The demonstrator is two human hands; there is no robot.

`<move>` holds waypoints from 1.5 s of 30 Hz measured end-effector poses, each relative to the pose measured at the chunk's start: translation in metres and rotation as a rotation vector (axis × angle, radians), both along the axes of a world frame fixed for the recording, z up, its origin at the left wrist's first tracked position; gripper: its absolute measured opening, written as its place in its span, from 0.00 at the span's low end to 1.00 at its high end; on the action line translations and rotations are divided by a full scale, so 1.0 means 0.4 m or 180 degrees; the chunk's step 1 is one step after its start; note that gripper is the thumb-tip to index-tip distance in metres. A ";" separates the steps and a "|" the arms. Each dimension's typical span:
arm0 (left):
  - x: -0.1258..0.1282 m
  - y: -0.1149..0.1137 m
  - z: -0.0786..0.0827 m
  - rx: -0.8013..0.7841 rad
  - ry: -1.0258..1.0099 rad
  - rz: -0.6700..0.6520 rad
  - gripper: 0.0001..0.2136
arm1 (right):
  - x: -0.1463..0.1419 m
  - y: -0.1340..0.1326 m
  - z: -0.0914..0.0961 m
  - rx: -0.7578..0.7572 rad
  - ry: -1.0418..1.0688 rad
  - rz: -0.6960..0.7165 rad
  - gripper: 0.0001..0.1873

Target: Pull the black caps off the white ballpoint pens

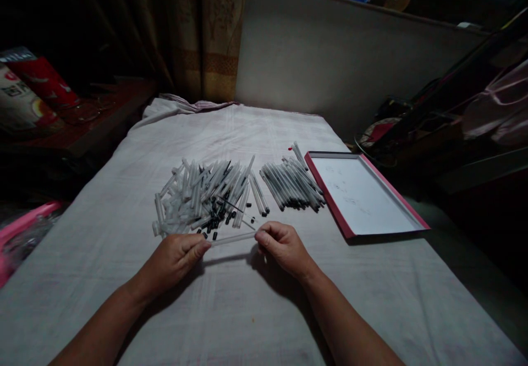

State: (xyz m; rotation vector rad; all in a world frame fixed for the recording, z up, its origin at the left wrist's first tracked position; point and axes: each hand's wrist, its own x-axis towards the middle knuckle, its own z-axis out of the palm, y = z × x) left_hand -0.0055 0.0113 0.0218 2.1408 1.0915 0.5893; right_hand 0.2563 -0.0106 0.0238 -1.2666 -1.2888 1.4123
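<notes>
My left hand [175, 256] and my right hand [282, 246] each pinch one end of a clear pen barrel [233, 239], held level just above the white cloth [264, 311]. Right behind it lies a loose heap of clear pen barrels [198, 195] mixed with small black caps [214, 224]. To the right of that heap sits a tidier bundle of pens with dark tips [292, 183].
A shallow red-edged box lid [363, 195] with a white inside lies at the right of the pens. A curtain [206, 30] and a pale wall stand behind. Red packets [37, 91] rest on a dark shelf at left. Something pink [20, 228] lies at the left edge.
</notes>
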 end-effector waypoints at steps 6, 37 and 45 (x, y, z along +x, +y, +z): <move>-0.002 0.013 -0.001 -0.0831 -0.0208 0.0158 0.29 | -0.020 -0.005 0.002 0.0311 0.0015 -0.0176 0.23; -0.018 0.016 -0.010 0.1946 0.0870 0.0822 0.15 | -0.067 -0.008 -0.049 0.1005 -0.2663 -0.0181 0.09; 0.016 -0.001 -0.038 0.1976 0.0859 0.0399 0.12 | -0.007 0.009 -0.049 0.1278 -0.2374 -0.0855 0.17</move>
